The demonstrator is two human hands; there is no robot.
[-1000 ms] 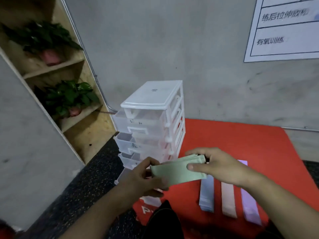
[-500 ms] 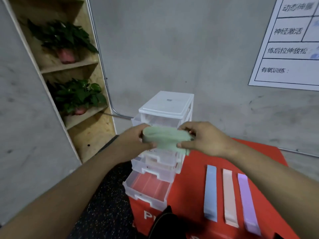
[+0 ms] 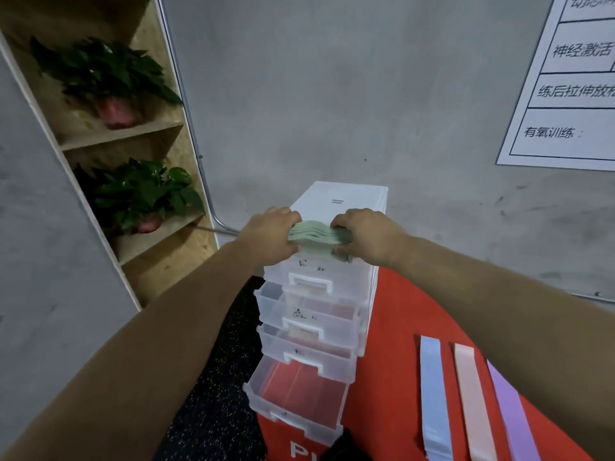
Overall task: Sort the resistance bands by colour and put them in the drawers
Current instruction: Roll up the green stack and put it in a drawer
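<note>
grey wall (image 3: pixel 332 94) — white chart (image 3: pixel 565 94) | wooden shelf (image 3: pixel 159 134), two potted plants (image 3: pixel 143 191) | dark speckled floor (image 3: pixel 213 410), perhaps rubber

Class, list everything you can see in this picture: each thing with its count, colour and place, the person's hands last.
drawer unit: one, clear, white top, on red surface's left edge
green bands: one bundle, pale green, at the unit's top front
blue band, pink band, purple band: one each, pastel, side by side on red surface, right
potted plants: two, green, pink pots, wooden shelf, left
wall chart: one, white, upper right
left hand, right hand: one each, gripping green bands' ends
</note>
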